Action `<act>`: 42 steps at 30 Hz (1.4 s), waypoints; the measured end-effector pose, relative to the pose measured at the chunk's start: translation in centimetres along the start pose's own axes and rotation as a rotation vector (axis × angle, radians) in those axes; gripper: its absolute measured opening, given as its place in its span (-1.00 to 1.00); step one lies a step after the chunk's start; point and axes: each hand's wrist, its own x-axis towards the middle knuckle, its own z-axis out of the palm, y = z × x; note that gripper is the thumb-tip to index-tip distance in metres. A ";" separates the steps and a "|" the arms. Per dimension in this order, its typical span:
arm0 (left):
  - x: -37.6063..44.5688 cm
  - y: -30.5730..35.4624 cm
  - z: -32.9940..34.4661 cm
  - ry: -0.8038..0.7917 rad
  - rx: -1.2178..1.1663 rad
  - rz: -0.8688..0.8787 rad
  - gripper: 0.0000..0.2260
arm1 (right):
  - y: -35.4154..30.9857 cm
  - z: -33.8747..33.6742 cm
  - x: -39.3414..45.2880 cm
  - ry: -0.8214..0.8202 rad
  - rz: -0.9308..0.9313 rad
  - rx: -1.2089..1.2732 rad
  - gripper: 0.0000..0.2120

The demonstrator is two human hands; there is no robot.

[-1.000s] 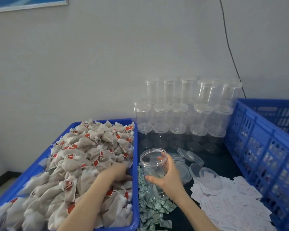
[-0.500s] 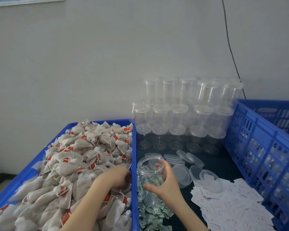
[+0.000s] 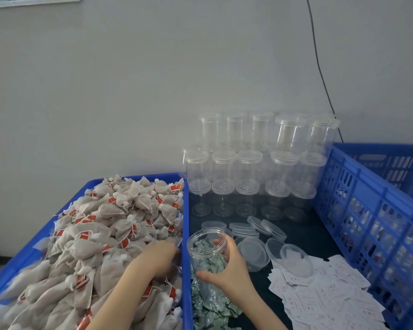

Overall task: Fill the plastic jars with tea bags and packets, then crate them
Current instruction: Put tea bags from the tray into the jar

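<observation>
My right hand grips an open clear plastic jar, tilted, just right of the blue tray's wall. My left hand is down in the heap of brown tea bags with red tags that fills the blue tray; its fingers are curled among the bags near the right wall, and I cannot tell what they hold. Small green-and-white packets lie in a pile under the jar. A big blue crate stands at the right.
Stacked empty lidded jars stand against the wall behind. Loose clear lids lie on the dark table between the jars and my right hand. White paper slips are spread at the lower right. A black cable hangs down the wall.
My left hand has slid right through the tea bags toward the tray wall. The jar in my right hand has moved slightly down and left, closer to the tray.
</observation>
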 end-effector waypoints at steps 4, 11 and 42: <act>-0.7 -1.0 -1.2 0.065 -0.124 -0.011 -0.91 | 0.0 0.0 0.0 0.000 0.007 0.011 -0.11; -1.4 -1.9 -2.1 0.174 -0.246 -0.039 -0.75 | -0.3 0.4 0.1 -0.010 0.022 0.006 -0.01; -2.6 4.0 -4.3 0.839 -1.001 0.260 -0.76 | -0.5 0.7 0.3 0.011 0.019 -0.011 0.01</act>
